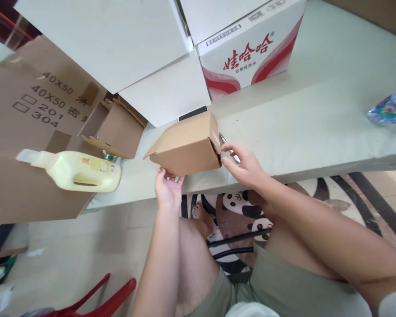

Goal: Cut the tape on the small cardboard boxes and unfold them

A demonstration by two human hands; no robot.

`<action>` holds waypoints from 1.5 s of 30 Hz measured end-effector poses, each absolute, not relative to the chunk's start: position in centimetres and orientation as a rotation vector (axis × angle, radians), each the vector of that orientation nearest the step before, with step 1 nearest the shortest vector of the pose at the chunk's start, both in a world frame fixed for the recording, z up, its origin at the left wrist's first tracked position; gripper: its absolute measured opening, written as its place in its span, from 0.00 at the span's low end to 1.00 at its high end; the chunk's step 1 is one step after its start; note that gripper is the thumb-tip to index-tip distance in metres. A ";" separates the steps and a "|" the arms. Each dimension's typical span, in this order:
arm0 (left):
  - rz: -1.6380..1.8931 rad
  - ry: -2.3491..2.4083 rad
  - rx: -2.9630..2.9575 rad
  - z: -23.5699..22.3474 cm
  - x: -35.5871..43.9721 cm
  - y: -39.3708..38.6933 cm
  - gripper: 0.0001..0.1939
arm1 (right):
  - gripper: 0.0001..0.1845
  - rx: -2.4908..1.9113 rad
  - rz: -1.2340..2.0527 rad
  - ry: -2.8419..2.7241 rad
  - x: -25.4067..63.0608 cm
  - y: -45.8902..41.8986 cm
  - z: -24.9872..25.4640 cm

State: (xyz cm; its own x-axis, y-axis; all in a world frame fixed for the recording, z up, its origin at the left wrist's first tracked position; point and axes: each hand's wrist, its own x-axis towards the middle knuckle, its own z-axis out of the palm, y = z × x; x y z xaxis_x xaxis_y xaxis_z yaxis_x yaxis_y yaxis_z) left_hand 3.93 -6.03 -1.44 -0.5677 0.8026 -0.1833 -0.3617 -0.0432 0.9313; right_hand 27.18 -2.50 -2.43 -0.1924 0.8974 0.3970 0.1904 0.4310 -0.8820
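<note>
A small brown cardboard box is tilted at the front of the covered table. My left hand holds it from below at its near left, with the fingertips partly hidden behind the box. At the box's right end, my right hand has its thumb and forefinger apart, their tips at the edge of the end flap. A dark gap shows along that edge. Just behind my right fingers lies a slim silver object, partly covered, its kind unclear. A flat black item shows behind the box.
White cartons and a red-and-white water carton stand at the back. To the left are an open cardboard box, a yellow jug and a big printed carton. A plastic bottle lies far right; a red chair stands below left.
</note>
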 end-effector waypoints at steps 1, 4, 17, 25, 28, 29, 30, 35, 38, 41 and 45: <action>1.760 1.379 0.530 -1.3 3.9 -6.2 0.11 | 0.13 -0.968 0.887 -1.643 27.1 -2.4 -2.5; 1.874 1.393 0.676 -0.9 3.9 -6.3 0.14 | 0.16 -0.998 0.956 -1.614 27.2 -2.1 -2.7; 1.873 1.449 0.719 -0.3 3.0 -5.6 0.28 | 0.18 -1.401 0.878 -1.779 27.6 -0.1 -4.3; 1.941 1.591 0.603 -1.3 1.1 -6.3 0.22 | 0.18 -1.837 0.682 -2.168 28.0 1.7 -4.6; 1.952 1.680 0.504 -1.5 0.7 -6.7 0.15 | 0.22 -1.821 0.873 -2.058 28.2 1.1 -3.9; 1.947 1.667 0.485 -1.5 0.7 -6.9 0.16 | 0.22 -1.771 0.973 -2.007 28.2 0.8 -3.6; 1.946 1.639 0.479 -1.4 0.7 -7.0 0.20 | 0.23 -1.700 1.082 -1.957 28.2 0.4 -3.3; 1.924 1.596 0.549 -1.3 1.6 -7.3 0.27 | 0.19 -1.413 1.348 -1.953 28.3 -1.2 -2.2; 1.905 1.704 0.442 -1.4 1.7 -6.9 0.16 | 0.15 -1.446 1.313 -2.098 28.4 -1.5 -1.8; 1.855 1.747 0.299 -1.7 1.5 -6.5 0.11 | 0.15 -1.470 1.294 -2.191 28.4 -1.6 -1.8; 1.830 1.767 0.272 -2.2 1.5 -6.2 0.11 | 0.14 -1.299 1.347 -2.217 28.0 -1.9 -1.8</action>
State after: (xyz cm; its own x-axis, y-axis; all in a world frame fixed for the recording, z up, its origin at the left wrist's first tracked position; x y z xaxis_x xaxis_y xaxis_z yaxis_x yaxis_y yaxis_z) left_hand 1.51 -6.18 -2.23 -0.8137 0.5288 -0.2413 -0.2598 0.0406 0.9648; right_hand 28.02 -1.94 -1.85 -0.5759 0.7852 -0.2278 0.5641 0.1799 -0.8059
